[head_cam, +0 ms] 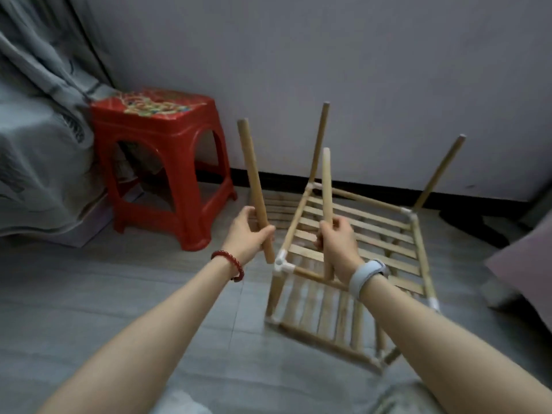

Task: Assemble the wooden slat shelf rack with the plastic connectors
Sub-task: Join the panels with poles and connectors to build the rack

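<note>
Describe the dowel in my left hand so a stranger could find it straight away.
Start at the red stool by the wall. Just right of it, the left hand, with a red bead bracelet at the wrist, grips a dowel. Unlike the rack's posts, it is loose, joined to no connector.

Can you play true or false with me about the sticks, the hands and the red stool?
1. Each hand holds one wooden stick. True: the left hand grips a stick, and the right hand grips another stick.
2. The red stool lies tipped on its side. False: it stands upright on the floor.
3. Two posts already stick up from the rack near the wall. True.
4. The red bead bracelet is on the right wrist. False: it is on the left wrist.
5. The rack sits on top of the stool. False: it is on the floor beside it.
</note>
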Available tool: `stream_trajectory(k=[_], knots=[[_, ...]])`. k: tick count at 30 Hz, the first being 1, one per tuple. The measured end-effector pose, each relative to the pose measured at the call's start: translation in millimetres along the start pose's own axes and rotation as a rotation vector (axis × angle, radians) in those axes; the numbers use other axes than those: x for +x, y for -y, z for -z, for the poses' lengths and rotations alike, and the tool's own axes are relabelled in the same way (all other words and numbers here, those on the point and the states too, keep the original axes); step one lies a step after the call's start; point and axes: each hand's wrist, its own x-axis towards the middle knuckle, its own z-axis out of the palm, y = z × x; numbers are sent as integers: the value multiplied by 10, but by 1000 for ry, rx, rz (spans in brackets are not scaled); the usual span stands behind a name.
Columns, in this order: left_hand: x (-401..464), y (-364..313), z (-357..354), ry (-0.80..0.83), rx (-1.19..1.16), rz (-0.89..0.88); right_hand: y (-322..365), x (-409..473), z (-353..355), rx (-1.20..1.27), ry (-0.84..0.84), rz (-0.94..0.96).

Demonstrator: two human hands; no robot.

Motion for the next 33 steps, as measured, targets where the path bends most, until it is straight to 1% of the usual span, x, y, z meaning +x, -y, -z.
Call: stream_trajectory(k=[1,3,5,8,10,12,17,20,26,31,33], knots=[[-28,-25,-136,36,58,-31,0,-27,130,84,-52,-16],[-60,-37,-335,68,131,-78,-46,-74,330,175,-98,-53],[-54,14,-447,36,155,-81,-141,-100,463,202,-87,-77],[-14,181,-488,-53,183,-44,-260,-70,575,193,-86,-65],[16,267,-481,-95,198,-43,-283,-16,598,170,-84,-43],[56,299,-508,-98,224,-60,-304,35,623,153,-75,-34],[152,287,-529,-21,406,-103,-383,153,639,109,-41,-35],[190,295,-463,-19,462,-93,-424,208,636,99,-39,-33],[154,359,-373,1,420,-93,-473,232,616,33,12,-29],[95,411,-418,49,475,-123,-494,222,536,-82,39,-23],[119,422,-422,10,474,-117,-503,231,502,-169,43,-31]])
